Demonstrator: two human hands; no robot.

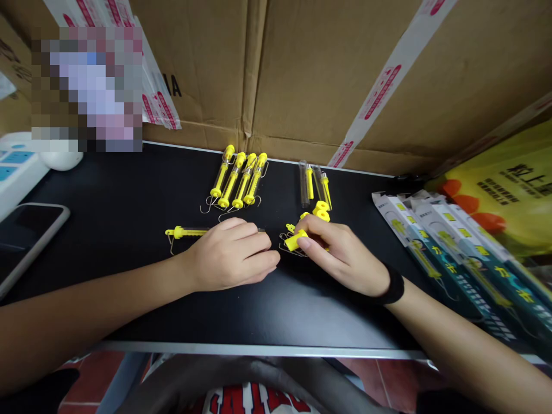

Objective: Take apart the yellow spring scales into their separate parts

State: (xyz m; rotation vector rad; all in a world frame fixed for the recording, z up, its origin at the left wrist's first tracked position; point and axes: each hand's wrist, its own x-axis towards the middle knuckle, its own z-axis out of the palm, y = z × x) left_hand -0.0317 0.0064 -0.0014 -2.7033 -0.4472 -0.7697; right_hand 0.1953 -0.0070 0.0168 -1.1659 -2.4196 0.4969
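My left hand (230, 253) rests knuckles-up on the black table (129, 276), fingers curled over a yellow plunger rod (186, 233) with a wire hook that sticks out to its left. My right hand (340, 253), a black band on the wrist, pinches a small yellow plastic piece (295, 240) above a few loose wire hooks (287, 244). Just beyond it lie small yellow ring caps (321, 211) and two clear tubes with yellow inserts (314, 185). Several finished yellow-and-clear tools (238, 179) lie side by side near the back.
Cardboard boxes (302, 75) wall off the back of the table. Printed retail packs (452, 259) lie fanned at the right, beside a yellow bag (509, 190). A phone (26, 236) and a white power strip (15, 167) sit at the left edge.
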